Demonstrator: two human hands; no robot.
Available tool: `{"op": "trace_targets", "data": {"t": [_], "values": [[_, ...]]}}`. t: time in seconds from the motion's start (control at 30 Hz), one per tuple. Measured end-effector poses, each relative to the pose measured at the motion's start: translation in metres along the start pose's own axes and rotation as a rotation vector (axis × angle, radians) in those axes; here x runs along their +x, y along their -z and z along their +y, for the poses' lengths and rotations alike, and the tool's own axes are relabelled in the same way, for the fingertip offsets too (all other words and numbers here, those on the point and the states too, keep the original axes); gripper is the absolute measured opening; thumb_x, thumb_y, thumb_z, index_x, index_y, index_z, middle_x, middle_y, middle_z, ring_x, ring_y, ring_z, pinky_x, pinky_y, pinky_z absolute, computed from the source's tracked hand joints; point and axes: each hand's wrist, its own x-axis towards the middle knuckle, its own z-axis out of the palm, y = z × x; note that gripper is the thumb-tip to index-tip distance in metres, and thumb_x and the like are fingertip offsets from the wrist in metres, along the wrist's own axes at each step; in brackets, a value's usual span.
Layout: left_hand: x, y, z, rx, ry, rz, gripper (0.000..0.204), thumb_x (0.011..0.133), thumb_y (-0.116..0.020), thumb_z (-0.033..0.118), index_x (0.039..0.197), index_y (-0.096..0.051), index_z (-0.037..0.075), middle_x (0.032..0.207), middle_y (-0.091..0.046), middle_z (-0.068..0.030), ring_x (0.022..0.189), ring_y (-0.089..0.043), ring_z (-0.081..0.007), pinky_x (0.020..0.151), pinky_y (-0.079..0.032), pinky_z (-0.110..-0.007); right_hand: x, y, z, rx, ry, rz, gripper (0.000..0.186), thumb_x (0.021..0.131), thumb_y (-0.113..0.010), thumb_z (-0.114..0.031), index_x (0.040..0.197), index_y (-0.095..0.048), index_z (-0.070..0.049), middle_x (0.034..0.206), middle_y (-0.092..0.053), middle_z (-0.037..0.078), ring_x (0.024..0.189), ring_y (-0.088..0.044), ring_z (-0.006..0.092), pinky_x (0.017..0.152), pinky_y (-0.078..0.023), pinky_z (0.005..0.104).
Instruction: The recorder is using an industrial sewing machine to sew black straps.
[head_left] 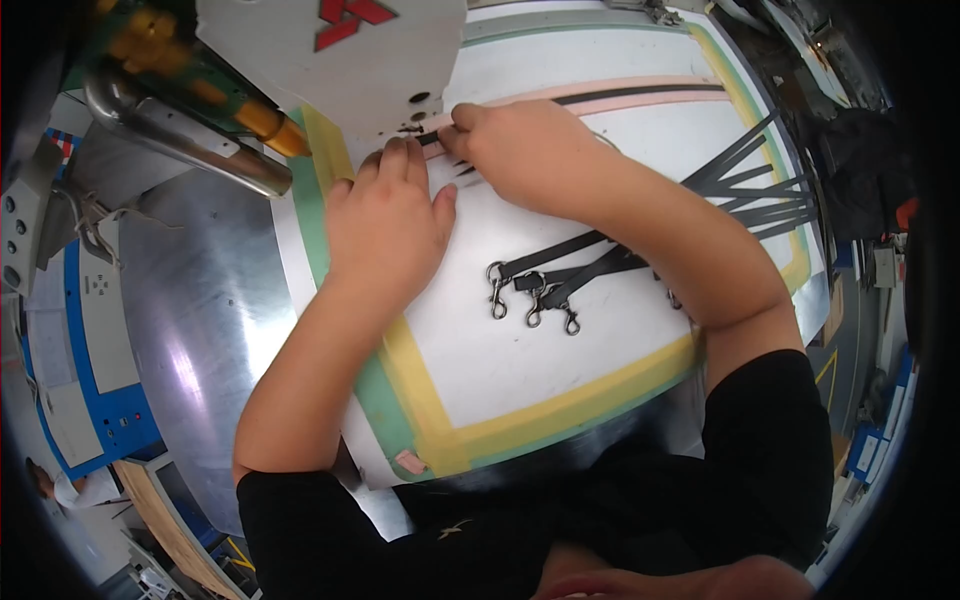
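Observation:
At the top of a white board (540, 370) edged with yellow and green tape, a black strap (430, 139) lies along a pink guide strip (640, 98) beside a grey machine head (340, 70). My left hand (385, 220) rests with bent fingertips at the strap's left part, thumb held apart. Just right of it, my right hand (525, 155) pinches at the same strap, its fingertips partly hidden. Below my right hand, several black straps with metal snap hooks (535, 300) cross the board toward its right edge, partly under my right forearm.
A steel tube (215, 160) and yellow machine parts (275, 125) hang at upper left. A rounded metal surface (190, 350) borders the board. A blue-and-white cabinet (95, 400) stands farther left, with another person (75, 485) beyond. Dark cloth (870, 180) lies at the right.

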Motion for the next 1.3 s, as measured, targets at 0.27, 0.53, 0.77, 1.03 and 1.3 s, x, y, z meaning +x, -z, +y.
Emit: {"op": "trace_targets", "data": {"t": [0.27,0.53,0.77,1.03,1.3], "values": [[-0.004,-0.016,0.005,-0.038,0.036,0.132,0.053,0.091,-0.067,0.035,0.132,-0.064,0.002,0.127,-0.067,-0.0105,0.109,-0.066,-0.0281,0.088,-0.05,-0.045,-0.002,-0.008,-0.005,0.022,-0.012,0.016,0.019,0.091,-0.063,-0.012,0.105,-0.066,0.001,0.091,-0.074,0.016,0.086,-0.075,0.0342,0.074,-0.06,0.0427],[0.0,-0.004,0.007,-0.069,0.056,0.106,0.051,0.091,-0.065,0.038,0.128,-0.068,0.002,0.124,-0.068,-0.0109,0.109,-0.066,-0.0291,0.089,-0.05,-0.045,0.005,-0.004,-0.008,0.031,-0.078,-0.004,0.02,0.09,-0.064,-0.011,0.105,-0.067,0.002,0.1,-0.073,0.017,0.093,-0.075,0.0344,0.078,-0.061,0.0429],[-0.006,-0.006,0.003,-0.013,0.104,0.053,0.053,0.093,-0.061,0.04,0.131,-0.067,0.003,0.128,-0.067,-0.0105,0.113,-0.065,-0.0291,0.095,-0.047,-0.046,-0.004,0.015,-0.011,-0.027,-0.068,-0.088,0.031,0.095,-0.057,-0.009,0.122,-0.072,-0.01,0.122,-0.068,0.013,0.11,-0.071,0.0322,0.088,-0.059,0.0437],[-0.008,-0.004,0.011,0.025,0.107,0.068,0.056,0.096,-0.058,0.043,0.138,-0.064,0.007,0.133,-0.065,-0.0101,0.119,-0.062,-0.0292,0.099,-0.045,-0.047,-0.03,0.013,0.014,0.006,-0.212,-0.061,0.037,0.098,-0.054,-0.008,0.13,-0.071,-0.014,0.12,-0.067,0.014,0.11,-0.07,0.0334,0.092,-0.058,0.0458],[0.0,0.001,0.034,0.034,0.157,-0.01,0.06,0.098,-0.058,0.048,0.143,-0.06,0.008,0.138,-0.061,-0.0107,0.128,-0.055,-0.0297,0.104,-0.041,-0.048,-0.027,0.006,0.013,0.006,-0.22,-0.038,0.035,0.097,-0.057,-0.011,0.129,-0.07,-0.011,0.119,-0.066,0.013,0.107,-0.071,0.0331,0.089,-0.059,0.0455]]}}
